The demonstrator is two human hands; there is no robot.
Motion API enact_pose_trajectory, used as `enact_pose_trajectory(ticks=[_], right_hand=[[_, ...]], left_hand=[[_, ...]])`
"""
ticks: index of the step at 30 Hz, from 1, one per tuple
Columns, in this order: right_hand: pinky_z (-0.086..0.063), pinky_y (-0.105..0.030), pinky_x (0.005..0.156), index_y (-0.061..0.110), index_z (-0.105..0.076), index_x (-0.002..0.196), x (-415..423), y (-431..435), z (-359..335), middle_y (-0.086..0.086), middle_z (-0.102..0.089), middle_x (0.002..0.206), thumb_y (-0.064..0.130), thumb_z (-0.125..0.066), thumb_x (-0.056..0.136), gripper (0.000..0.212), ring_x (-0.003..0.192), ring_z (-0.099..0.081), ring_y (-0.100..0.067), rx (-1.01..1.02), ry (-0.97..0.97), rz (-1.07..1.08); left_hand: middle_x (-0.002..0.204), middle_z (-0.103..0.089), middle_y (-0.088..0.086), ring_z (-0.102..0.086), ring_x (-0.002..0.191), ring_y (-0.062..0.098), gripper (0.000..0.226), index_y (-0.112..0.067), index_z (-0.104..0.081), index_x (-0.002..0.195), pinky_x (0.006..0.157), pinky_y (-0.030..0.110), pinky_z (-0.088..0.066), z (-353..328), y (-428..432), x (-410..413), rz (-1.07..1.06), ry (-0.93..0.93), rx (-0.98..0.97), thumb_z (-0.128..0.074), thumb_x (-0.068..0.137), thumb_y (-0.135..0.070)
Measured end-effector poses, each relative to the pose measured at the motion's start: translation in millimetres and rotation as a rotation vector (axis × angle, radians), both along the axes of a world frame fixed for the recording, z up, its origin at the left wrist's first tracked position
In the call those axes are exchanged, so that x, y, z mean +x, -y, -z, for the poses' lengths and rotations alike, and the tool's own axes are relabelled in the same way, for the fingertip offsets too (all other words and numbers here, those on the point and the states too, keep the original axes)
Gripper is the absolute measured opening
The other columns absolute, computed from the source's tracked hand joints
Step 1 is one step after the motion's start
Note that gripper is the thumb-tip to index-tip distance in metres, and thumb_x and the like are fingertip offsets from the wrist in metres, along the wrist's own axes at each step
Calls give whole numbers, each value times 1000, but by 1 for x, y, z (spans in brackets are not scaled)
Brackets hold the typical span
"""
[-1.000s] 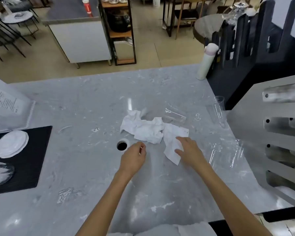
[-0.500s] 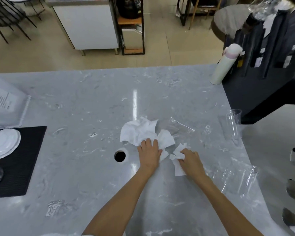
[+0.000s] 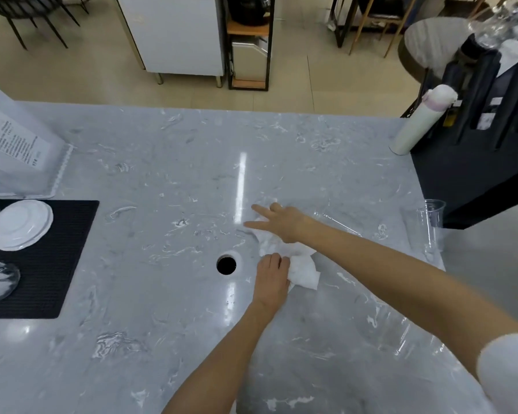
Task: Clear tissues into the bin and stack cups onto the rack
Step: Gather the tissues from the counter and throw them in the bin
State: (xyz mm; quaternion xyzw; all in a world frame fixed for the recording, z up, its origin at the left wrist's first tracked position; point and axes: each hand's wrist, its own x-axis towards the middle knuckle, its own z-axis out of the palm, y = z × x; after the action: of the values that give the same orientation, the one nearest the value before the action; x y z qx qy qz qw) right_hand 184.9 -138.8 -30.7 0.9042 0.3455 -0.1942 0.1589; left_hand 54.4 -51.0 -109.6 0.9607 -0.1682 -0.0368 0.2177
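Across the grey bench (image 3: 162,180) I see a black mat (image 3: 57,264) at nine o'clock, cut off. My right hand (image 3: 281,224), fingers spread, half hides the tissues (image 3: 304,271); my left hand (image 3: 271,277) clutches them beside the hole (image 3: 226,265). Clear cups (image 3: 428,225) at three o'clock barely register.

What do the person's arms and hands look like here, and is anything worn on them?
Both forearms are bare, with no watch, ring or glove visible on the left hand or right hand. A white short sleeve shows at the right upper arm.
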Motion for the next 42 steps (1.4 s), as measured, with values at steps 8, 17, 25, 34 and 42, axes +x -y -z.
enact_pose_trajectory(ticks=[8, 17, 25, 34, 42], right_hand=[[-47, -42, 94, 17, -42, 141, -1, 16, 34, -11, -43, 139, 20, -60, 93, 51, 130, -39, -32, 25, -157, 218], [-40, -8, 91, 0, -60, 126, -121, 46, 19, -10, -65, 121, -11, -55, 84, 44, 107, -59, -17, 1143, -208, 862], [-51, -17, 57, 29, -74, 79, -284, 91, 14, 9, -71, 76, 0, -56, 86, 35, 64, -66, -3, 1591, -355, 1595], [-50, -33, 63, 14, -62, 91, -436, 120, 2, -9, -62, 86, 18, -64, 62, 30, 75, -62, -24, 1943, -501, 1978], [-52, -38, 75, 40, -71, 78, -611, 69, 6, -4, -68, 99, 33, -63, 91, 17, 90, -65, -28, 1944, 562, 2683]], left_hand=[[84, -62, 21, -56, 79, 31, 15, 6, -64, 87, 70, 34, -47, 9, -38, -22, -194, 19, -267, -56, 78, -3], [111, -49, 7, -51, 88, 10, 19, -28, -47, 111, 76, 27, -48, -17, -75, -77, -637, -231, -600, -55, 97, -18], [121, -62, 23, -63, 104, 31, 24, 10, -65, 114, 93, 42, -55, -41, -68, -152, -698, -317, -725, -56, 93, 12], [92, -69, 10, -65, 86, 25, 27, -5, -67, 112, 78, 36, -53, -49, -4, -213, -337, -1127, -753, -57, 93, -22], [95, -62, 7, -68, 85, 32, 21, -43, -66, 97, 82, 52, -58, -22, 53, -255, 45, -1329, -503, -68, 78, -36]])
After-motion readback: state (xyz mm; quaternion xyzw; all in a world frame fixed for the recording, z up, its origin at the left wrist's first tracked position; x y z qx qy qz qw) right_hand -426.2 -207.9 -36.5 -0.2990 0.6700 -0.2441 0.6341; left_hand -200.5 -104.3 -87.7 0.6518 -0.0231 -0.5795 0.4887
